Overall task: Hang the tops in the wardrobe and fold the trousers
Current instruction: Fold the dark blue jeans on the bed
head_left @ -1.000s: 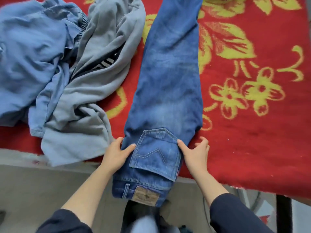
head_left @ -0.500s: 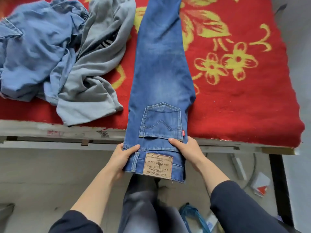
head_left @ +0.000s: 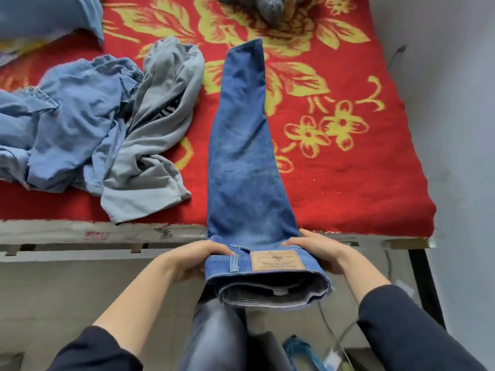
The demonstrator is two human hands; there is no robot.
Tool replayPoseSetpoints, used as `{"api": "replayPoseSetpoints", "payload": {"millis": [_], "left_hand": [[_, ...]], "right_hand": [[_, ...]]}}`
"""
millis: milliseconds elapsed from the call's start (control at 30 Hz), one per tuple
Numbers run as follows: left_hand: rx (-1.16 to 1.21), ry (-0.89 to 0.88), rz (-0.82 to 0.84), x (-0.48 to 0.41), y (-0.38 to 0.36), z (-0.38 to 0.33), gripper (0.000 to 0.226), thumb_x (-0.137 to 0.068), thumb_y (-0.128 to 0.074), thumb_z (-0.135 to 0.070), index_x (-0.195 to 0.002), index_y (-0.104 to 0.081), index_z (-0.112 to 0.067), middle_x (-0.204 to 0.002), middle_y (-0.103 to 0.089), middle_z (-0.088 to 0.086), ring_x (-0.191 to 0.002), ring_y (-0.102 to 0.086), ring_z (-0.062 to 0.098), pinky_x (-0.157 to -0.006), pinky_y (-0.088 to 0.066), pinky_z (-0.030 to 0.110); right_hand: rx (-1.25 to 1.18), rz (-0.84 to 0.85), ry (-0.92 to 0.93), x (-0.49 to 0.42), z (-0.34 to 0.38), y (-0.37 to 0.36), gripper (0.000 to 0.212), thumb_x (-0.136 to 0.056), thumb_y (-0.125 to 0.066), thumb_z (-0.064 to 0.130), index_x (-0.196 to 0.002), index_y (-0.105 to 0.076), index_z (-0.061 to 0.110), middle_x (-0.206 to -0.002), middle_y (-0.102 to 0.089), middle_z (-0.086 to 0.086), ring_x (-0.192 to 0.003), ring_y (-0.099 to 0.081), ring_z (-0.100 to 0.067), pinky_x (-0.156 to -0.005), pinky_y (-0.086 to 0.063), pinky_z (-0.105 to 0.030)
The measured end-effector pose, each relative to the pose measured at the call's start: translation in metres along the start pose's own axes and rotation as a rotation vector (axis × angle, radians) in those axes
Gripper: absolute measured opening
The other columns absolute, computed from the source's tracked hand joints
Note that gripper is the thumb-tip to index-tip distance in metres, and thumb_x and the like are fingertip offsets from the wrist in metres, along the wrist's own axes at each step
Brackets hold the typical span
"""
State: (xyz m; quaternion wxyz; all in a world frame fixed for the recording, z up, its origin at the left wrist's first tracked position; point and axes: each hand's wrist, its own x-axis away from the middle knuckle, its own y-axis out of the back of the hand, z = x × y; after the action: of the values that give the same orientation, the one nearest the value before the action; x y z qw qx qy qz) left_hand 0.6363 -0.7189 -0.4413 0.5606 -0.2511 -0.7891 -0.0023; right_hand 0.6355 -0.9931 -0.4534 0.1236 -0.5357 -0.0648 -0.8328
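Gripping the jeans (head_left: pixel 246 156) at the waistband, the left hand (head_left: pixel 192 259) has its thumb laid over the top of the denim and its fingers curled underneath, closed firmly on the left edge. The right hand (head_left: pixel 318 250) mirrors it on the right edge, thumb on top just beside the leather patch (head_left: pixel 277 260), fingers wrapped under and out of sight. Between the two hands the waistband hangs off the bed frame (head_left: pixel 80 234), its mouth turned toward the camera so that the pale striped lining shows. Below the jeans a leg in grey trousers (head_left: pixel 214 338) stands on the floor, with a blue plastic item (head_left: pixel 300 352) lying just right of it.

Beyond the hands the jeans run straight away, folded lengthwise with one leg on the other, lying flat on the red blanket (head_left: pixel 361 183) with its yellow flowers. The cuff end reaches about two thirds of the way up the blanket.

Left of the jeans, near but not touching, lies a crumpled grey garment (head_left: pixel 160 129), one corner hanging over the bed's edge. A crumpled light blue garment (head_left: pixel 77 116) lies against its far left side, partly under it. Farther back, past the cuff, a dark grey bundle (head_left: pixel 267 6) sits at the top edge; what it is cannot be told.
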Motion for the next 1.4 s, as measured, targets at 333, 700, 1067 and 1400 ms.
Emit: {"api": "replayPoseSetpoints", "payload": {"millis": [333,700,1067,1400], "left_hand": [[0.404,-0.176,-0.351,-0.071,0.076,-0.176,0.003,-0.073,-0.056,-0.013,-0.07,-0.056,-0.011,-0.067,-0.053,0.009,-0.05,-0.053,0.019,-0.053,-0.048,0.024],[0.364,-0.331,-0.346,-0.148,0.141,-0.348,0.021,-0.087,-0.046,-0.036,-0.078,-0.06,-0.023,-0.07,-0.066,-0.003,-0.061,-0.063,0.015,-0.067,-0.052,0.03],[-0.237,-0.347,-1.043,-0.259,0.165,-0.347,0.041,-0.094,-0.05,-0.041,-0.124,-0.047,-0.014,-0.133,-0.04,0.013,-0.129,-0.031,0.03,-0.106,-0.024,0.045],[0.214,-0.397,-0.534,-0.29,0.228,-0.406,0.025,-0.085,-0.06,-0.034,-0.071,-0.062,-0.014,-0.071,-0.066,0.007,-0.053,-0.059,0.015,-0.056,-0.048,0.018]], "right_hand": [[-0.178,-0.107,0.039,-0.075,0.153,0.04,0.039,-0.095,-0.04,0.044,-0.085,-0.064,0.015,-0.061,-0.069,-0.007,-0.055,-0.067,-0.019,-0.059,-0.053,-0.025],[-0.383,-0.26,0.205,-0.185,0.296,0.095,0.043,-0.096,-0.039,0.046,-0.091,-0.059,0.008,-0.069,-0.07,-0.015,-0.057,-0.068,-0.023,-0.053,-0.051,-0.024],[0.211,-0.787,0.428,-0.279,0.335,0.101,0.021,-0.089,-0.057,0.025,-0.105,-0.056,0.012,-0.092,-0.059,-0.001,-0.088,-0.056,-0.019,-0.078,-0.039,-0.031],[0.26,-0.546,0.449,-0.356,0.449,0.129,0.048,-0.07,-0.075,0.045,-0.101,-0.059,0.013,-0.09,-0.064,-0.001,-0.087,-0.061,-0.023,-0.079,-0.048,-0.035]]}}
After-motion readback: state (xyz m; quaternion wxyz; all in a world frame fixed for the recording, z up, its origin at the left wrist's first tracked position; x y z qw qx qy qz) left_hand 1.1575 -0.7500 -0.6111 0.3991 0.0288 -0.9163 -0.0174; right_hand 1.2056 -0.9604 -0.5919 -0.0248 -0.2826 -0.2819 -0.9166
